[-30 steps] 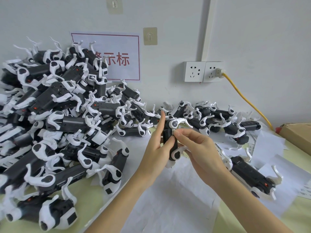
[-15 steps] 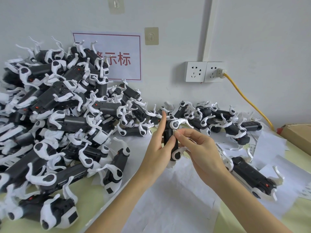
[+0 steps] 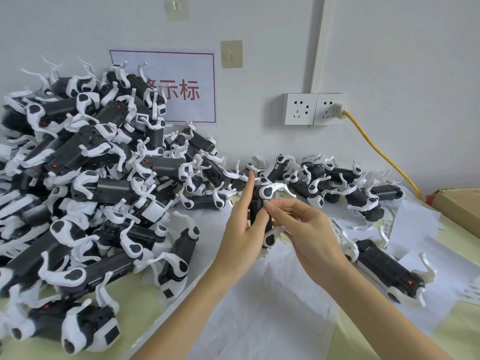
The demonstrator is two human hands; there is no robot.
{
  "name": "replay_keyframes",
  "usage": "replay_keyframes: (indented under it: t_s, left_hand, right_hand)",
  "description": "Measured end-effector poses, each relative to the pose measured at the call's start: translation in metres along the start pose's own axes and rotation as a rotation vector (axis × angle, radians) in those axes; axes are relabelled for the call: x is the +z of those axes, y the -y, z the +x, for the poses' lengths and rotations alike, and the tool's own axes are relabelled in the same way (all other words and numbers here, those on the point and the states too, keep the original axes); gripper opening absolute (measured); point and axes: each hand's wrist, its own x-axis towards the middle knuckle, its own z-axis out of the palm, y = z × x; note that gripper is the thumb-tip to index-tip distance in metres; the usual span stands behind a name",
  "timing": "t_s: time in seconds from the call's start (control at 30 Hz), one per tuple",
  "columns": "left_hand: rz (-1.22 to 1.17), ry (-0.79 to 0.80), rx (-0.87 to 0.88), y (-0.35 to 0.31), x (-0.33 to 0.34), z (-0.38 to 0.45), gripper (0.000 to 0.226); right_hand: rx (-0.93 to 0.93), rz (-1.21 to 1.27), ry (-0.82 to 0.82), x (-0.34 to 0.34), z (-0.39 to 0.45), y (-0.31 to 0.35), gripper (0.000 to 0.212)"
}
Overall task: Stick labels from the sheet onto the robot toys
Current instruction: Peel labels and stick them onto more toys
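Note:
I hold one black-and-white robot toy [image 3: 265, 203] upright above the table's middle. My left hand [image 3: 242, 229] grips its body from the left, index finger pointing straight up. My right hand [image 3: 301, 224] pinches a small white label [image 3: 267, 203] against the toy's upper body with thumb and fingertips. A big pile of the same robot toys [image 3: 85, 183] fills the left side. Another row of toys [image 3: 337, 183] lies along the wall behind my hands. A label sheet [image 3: 337, 227] shows partly behind my right hand.
One robot toy [image 3: 384, 268] lies on white paper sheets [image 3: 272, 307] at the right. A cardboard box [image 3: 459, 203] sits at the far right edge. A yellow cable [image 3: 381, 154] runs from the wall socket [image 3: 314, 109] down to the table.
My hands have kept the toy in nearly the same place. My right fingertips have shifted slightly on the label at the toy's upper body.

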Motion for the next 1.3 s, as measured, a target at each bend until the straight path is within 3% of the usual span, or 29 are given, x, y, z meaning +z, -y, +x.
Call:
replay_keyframes:
  t_s: [0.3,0.9,1.3]
  left_hand:
    - [-0.004,-0.051,-0.045,0.0031,0.0041,-0.0008,0.062]
    - [-0.015,-0.044,-0.074,0.0012,0.0018,-0.0010,0.064]
    - [-0.045,-0.009,-0.036,0.0037,0.0001,0.0008,0.061]
  right_hand:
    - [-0.026,-0.086,-0.039,0.0047,-0.0034,0.0010,0.008]
    - [-0.326,-0.353,-0.123,0.0092,-0.0091,0.0006,0.009]
    - [-0.352,-0.377,-0.158,0.0078,-0.0074,0.0021,0.012]
